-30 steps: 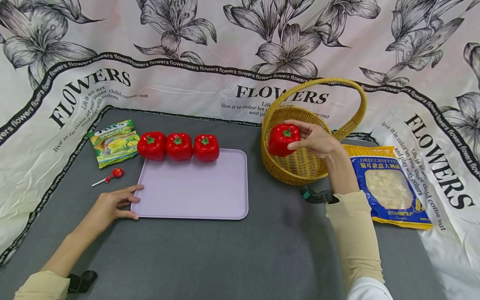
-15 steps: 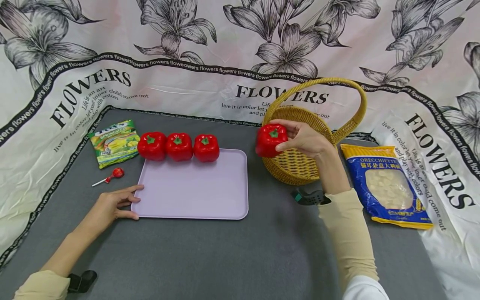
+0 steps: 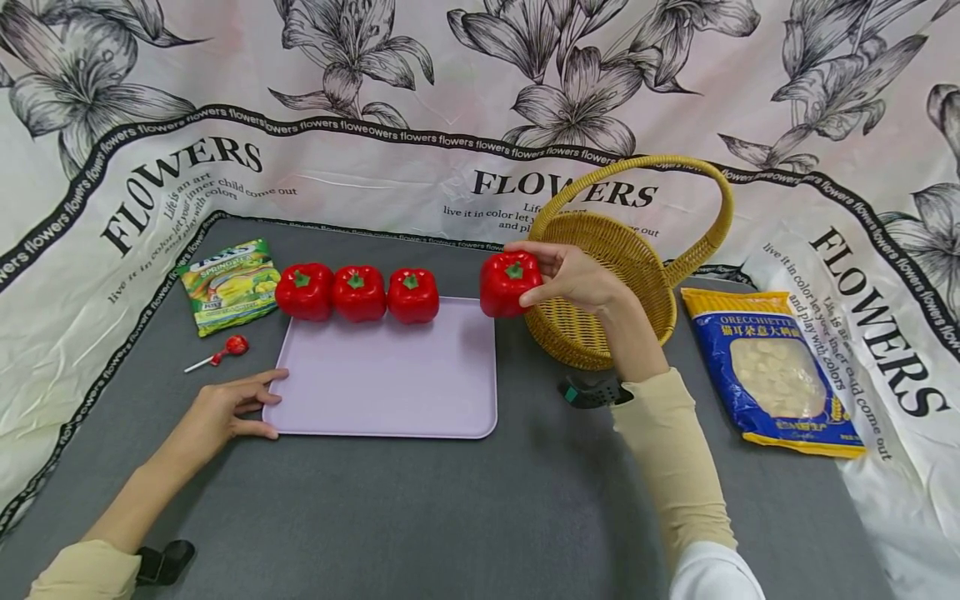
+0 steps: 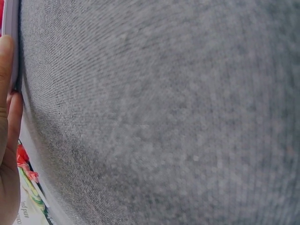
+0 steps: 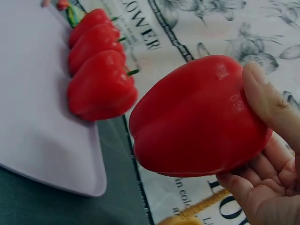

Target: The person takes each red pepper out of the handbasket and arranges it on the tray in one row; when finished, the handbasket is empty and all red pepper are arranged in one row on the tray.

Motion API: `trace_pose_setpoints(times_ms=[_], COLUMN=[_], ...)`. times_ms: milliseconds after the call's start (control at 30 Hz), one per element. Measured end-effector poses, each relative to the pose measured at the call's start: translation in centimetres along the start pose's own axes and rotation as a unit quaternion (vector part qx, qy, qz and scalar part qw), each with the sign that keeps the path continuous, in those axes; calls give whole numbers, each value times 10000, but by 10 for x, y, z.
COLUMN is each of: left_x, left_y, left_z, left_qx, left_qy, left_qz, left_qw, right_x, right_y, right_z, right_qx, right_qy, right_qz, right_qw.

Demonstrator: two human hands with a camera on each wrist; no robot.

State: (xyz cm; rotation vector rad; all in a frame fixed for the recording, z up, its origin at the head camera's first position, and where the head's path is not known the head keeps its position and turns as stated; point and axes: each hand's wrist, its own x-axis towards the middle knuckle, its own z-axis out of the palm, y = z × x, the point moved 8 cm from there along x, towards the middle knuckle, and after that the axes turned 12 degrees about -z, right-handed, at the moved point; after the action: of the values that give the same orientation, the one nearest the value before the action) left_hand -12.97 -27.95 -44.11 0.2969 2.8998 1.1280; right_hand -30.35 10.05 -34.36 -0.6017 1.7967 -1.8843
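Observation:
My right hand (image 3: 573,279) holds a red bell pepper (image 3: 510,284) in the air, its thumb and fingers on the pepper's sides. In the right wrist view this bell pepper (image 5: 201,117) fills the middle, above the far right corner of the lilac tray (image 3: 382,387). Three more peppers stand in a row along the tray's back edge: a left pepper (image 3: 303,292), a middle pepper (image 3: 358,293) and a right pepper (image 3: 412,296). At the tray's left edge rests my left hand (image 3: 221,417), its fingertips touching the rim. The left wrist view shows little of that hand (image 4: 9,140).
A yellow wicker basket (image 3: 592,333) with a tall handle stands right of the tray. Further right lies a blue and yellow bag of orecchiette (image 3: 780,375). Left of the peppers are a green packet (image 3: 231,287) and a red lollipop (image 3: 236,345). A flowered cloth (image 3: 375,183) hangs behind.
My right hand has carried the pepper leftward, from over the basket to the tray's far right corner. The left hand, the tray and the three peppers in the row have stayed put.

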Motion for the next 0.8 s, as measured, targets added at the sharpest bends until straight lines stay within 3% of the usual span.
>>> trace_pose_setpoints(times_ms=[267, 433, 800], left_x=[0, 1, -2], left_y=[1, 0, -1], left_z=[1, 0, -2], left_qx=[64, 86, -40], left_qy=[13, 40, 78], left_qz=[-9, 22, 69], left_qw=[10000, 10000, 9999], right_x=[16, 23, 31], right_y=[17, 21, 31], right_z=[10, 12, 13], right_qx=[-624, -916, -1254], right_qy=[78, -63, -388], right_qz=[-120, -339, -332], right_qw=[9979, 9952, 9908])
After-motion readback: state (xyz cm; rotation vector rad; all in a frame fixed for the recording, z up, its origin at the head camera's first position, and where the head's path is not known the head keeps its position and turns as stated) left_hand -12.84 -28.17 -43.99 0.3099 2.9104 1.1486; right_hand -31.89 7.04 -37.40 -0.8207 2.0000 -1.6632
